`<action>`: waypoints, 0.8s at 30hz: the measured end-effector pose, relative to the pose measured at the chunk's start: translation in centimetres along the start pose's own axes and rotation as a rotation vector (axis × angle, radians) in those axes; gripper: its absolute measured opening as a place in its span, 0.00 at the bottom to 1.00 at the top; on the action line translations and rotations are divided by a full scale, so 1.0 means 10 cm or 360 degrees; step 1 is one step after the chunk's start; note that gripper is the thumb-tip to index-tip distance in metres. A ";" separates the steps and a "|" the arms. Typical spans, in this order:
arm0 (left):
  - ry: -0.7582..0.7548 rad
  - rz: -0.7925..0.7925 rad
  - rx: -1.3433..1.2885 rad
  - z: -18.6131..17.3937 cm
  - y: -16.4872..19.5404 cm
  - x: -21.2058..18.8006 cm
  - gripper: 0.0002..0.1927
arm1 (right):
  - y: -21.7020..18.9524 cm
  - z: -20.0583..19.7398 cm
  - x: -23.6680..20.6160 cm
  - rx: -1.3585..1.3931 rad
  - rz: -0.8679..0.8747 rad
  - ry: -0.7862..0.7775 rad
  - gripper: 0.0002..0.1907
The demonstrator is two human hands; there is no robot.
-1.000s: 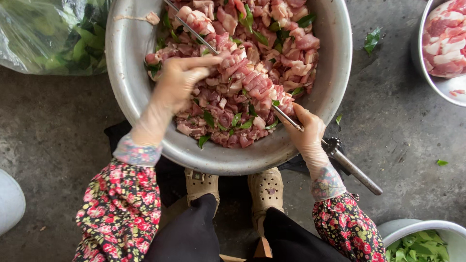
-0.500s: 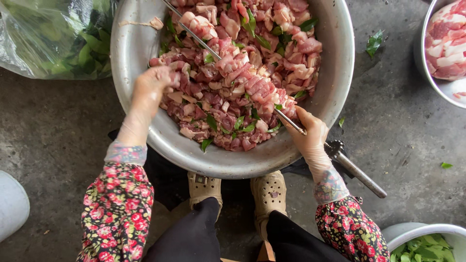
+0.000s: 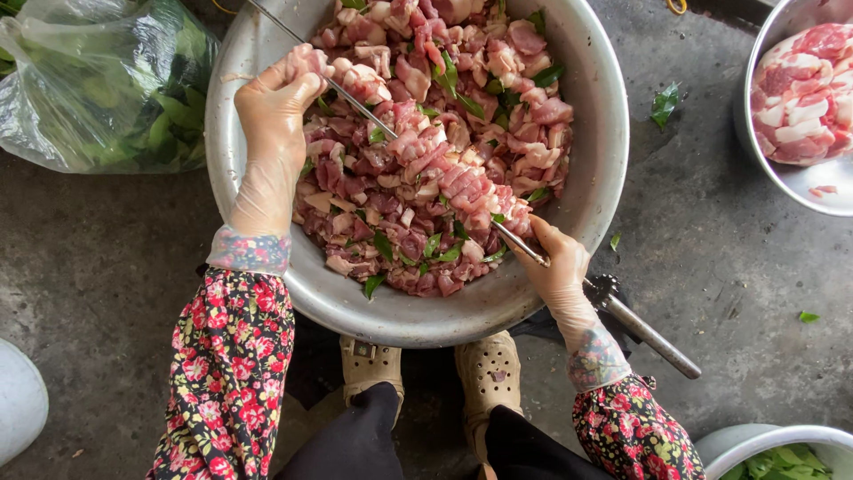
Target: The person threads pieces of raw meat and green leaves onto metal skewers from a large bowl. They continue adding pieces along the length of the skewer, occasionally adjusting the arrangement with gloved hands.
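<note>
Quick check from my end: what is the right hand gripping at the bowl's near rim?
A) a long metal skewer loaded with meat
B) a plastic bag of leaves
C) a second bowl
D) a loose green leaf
A: the right hand grips the long metal skewer, which crosses the big metal bowl with pork slices threaded on it.

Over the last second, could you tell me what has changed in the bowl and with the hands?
The left hand moved from the middle of the meat toward the far-left rim of the metal bowl, now gripping a meat piece by the skewer. The right hand stayed on the skewer near its handle, threaded meat in place.
</note>
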State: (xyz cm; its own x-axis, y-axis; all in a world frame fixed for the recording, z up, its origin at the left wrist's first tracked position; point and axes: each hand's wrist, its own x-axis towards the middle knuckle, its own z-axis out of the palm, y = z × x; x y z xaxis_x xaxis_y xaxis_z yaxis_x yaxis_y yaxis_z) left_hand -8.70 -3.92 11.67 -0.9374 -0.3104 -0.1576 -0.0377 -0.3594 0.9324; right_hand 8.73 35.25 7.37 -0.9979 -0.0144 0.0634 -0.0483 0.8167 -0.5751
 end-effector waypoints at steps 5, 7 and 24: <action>-0.0012 0.0102 0.0091 0.06 -0.04 -0.03 0.12 | -0.05 -0.01 0.00 0.0009 -0.0005 0.0036 0.22; -0.0047 0.0068 0.0206 0.08 -0.02 -0.06 0.12 | -0.08 -0.03 0.01 0.0019 -0.0026 0.0053 0.21; -0.0907 0.0188 0.1387 0.01 -0.40 -1.45 0.09 | -0.16 -0.13 -0.03 0.0149 0.0108 -0.0054 0.19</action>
State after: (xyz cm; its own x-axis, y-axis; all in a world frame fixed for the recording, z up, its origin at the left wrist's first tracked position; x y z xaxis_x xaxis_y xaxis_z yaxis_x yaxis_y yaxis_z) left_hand 5.00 2.08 10.25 -0.9671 0.2400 -0.0848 0.0408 0.4749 0.8791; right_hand 9.19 34.64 9.33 -0.9998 0.0185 -0.0051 0.0174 0.7588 -0.6511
